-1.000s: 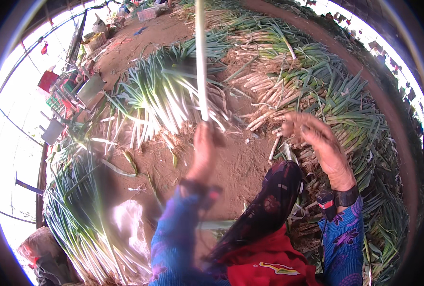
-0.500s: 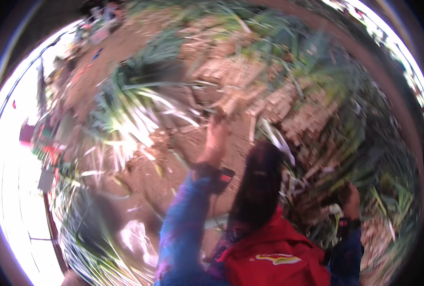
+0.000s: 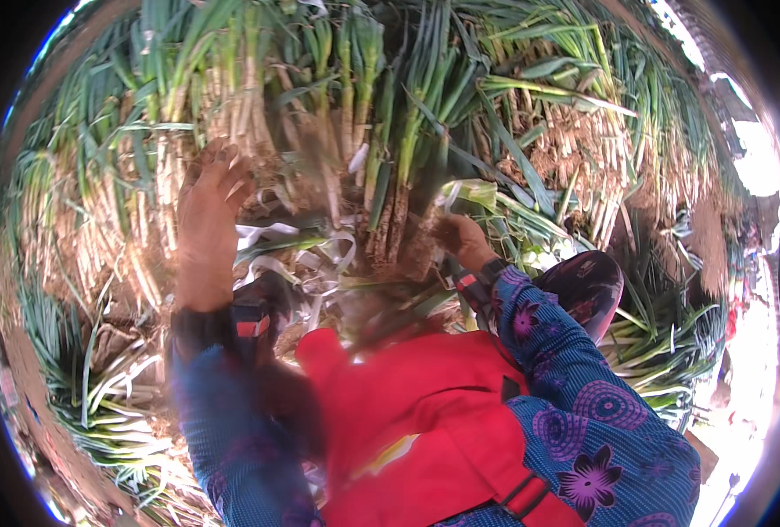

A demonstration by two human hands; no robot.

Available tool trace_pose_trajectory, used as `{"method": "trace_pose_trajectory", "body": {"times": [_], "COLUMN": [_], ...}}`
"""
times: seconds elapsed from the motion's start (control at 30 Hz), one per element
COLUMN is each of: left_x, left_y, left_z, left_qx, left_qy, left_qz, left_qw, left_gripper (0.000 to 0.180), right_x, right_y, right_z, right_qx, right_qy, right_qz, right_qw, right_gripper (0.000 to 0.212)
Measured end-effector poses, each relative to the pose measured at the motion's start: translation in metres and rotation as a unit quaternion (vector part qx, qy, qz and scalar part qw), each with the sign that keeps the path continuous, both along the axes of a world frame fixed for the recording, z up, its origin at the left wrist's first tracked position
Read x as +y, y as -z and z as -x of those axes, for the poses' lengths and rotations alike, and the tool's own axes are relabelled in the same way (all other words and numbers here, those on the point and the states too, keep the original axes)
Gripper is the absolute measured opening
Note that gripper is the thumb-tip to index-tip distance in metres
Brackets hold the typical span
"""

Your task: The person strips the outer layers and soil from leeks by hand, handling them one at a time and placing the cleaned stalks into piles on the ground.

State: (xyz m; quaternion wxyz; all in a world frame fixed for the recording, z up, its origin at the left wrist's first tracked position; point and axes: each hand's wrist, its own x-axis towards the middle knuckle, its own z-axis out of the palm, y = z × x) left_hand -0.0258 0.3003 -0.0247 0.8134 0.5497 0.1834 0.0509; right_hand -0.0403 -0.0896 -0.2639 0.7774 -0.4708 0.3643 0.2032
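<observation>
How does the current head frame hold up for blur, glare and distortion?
Head view: the left sleeve is smeared and the left hand soft, while the right sleeve shows its pattern crisply; head view: bright light burns out the right edge; head view: the round fisheye rim leaves dark corners.

From afar, I am watching harsh daylight [image 3: 758, 162] flooding the right edge, where it is washing the surroundings nearly white, while bare brown earth floor [image 3: 710, 250] is showing nearby and along the lower left.
</observation>
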Motion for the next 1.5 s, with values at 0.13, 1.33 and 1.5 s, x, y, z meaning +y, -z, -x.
{"method": "trace_pose_trajectory", "body": {"times": [0.13, 1.33, 1.5], "left_x": [-0.044, -0.076, -0.068], "left_y": [-0.011, -0.011, 0.002], "left_z": [-0.016, -0.018, -0.013], "left_qx": [0.005, 0.049, 0.055], "left_qy": [0.058, 0.178, 0.182], "left_qz": [-0.09, -0.201, -0.195], "left_qw": [0.994, 0.962, 0.962], "left_gripper": [0.032, 0.03, 0.03], "right_x": [-0.008, 0.019, 0.059], "right_y": [0.014, 0.047, -0.013], "right_z": [-0.025, -0.036, -0.053], "right_qx": [-0.081, -0.009, -0.029], "right_qy": [-0.023, -0.089, -0.144], "right_qz": [-0.058, 0.071, -0.05], "right_qw": [0.995, 0.993, 0.988], "right_gripper": [0.03, 0.031, 0.024]}}
